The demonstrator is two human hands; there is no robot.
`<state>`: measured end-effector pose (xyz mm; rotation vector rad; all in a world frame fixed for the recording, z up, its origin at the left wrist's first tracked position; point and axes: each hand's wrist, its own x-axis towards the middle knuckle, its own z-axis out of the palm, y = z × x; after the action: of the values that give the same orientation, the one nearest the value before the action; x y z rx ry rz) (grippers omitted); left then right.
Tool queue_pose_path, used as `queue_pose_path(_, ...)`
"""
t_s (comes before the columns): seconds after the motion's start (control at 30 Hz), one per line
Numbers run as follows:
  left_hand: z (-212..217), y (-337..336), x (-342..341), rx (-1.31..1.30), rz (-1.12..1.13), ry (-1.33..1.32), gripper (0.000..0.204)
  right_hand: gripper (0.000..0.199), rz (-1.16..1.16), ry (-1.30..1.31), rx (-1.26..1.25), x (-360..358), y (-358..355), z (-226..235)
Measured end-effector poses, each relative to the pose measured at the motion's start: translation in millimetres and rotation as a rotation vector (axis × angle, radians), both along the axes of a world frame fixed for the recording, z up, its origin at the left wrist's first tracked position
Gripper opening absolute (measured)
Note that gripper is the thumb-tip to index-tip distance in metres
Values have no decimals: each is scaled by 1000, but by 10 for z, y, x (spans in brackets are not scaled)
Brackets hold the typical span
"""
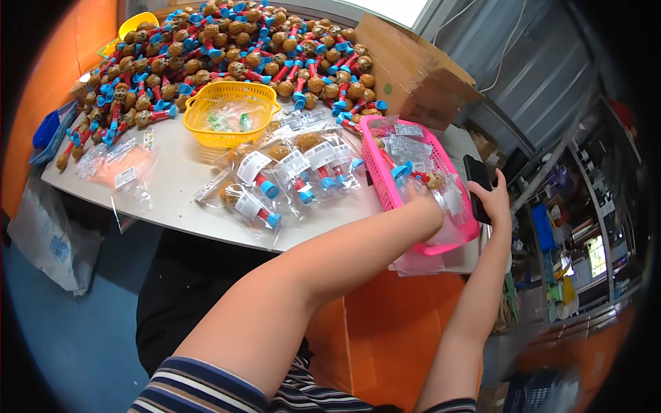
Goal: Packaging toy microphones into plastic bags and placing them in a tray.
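Note:
My left hand [421, 201] reaches over the pink basket [392, 189], its fingers mostly hidden behind its back. Right beside it lies a toy [402, 168] with a red stem, blue parts and a brown figure head; whether the fingers grip it cannot be made out. At the basket's right rim, my right hand [492, 196] is closed on the edge of a black phone [476, 180], which stands tilted upright. Clear printed bags [410, 148] fill the basket's far part. Several bagged toys [292, 165] lie on the table left of my left hand.
A large heap of the same toys [241, 48] covers the table's far side. A yellow basket [231, 138] holds clear plastic. Flat bags [127, 168] lie at the table's left. A cardboard box [420, 72] stands behind the pink basket, with shelving [585, 206] farther right.

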<state>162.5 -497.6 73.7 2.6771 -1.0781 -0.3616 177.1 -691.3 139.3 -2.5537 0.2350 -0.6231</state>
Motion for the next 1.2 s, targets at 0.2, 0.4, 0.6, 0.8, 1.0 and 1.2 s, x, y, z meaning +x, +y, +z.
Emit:
queue_pose_path(0.2, -403, -307, 434, -156, 321, -26, 48, 100, -9, 224, -312, -5, 65, 201)
queue_pose_path(0.4, -97, -17, 589, -362, 4, -250, 44, 86, -91, 487, -366, -280, -102, 340)
queue_pose_path(0.6, -40, 221, 918, -721, 273, -221, 48, 72, 119, 808, -337, -115, 197, 245)
queue_pose_path(0.8, -71, 286, 755, -713, 277, -242, 63, 63, 532, 498, -23, 618, 101, -856)
queue_pose_path(1.0, 317, 479, 239, -168, 133, 71, 148, 35, 91, 387, -61, 218, -233, -585)
queue_pose_path(1.2, 645, 1336, -761, -663, -272, 139, 68, 43, 77, -51, -41, -879, -201, 539)
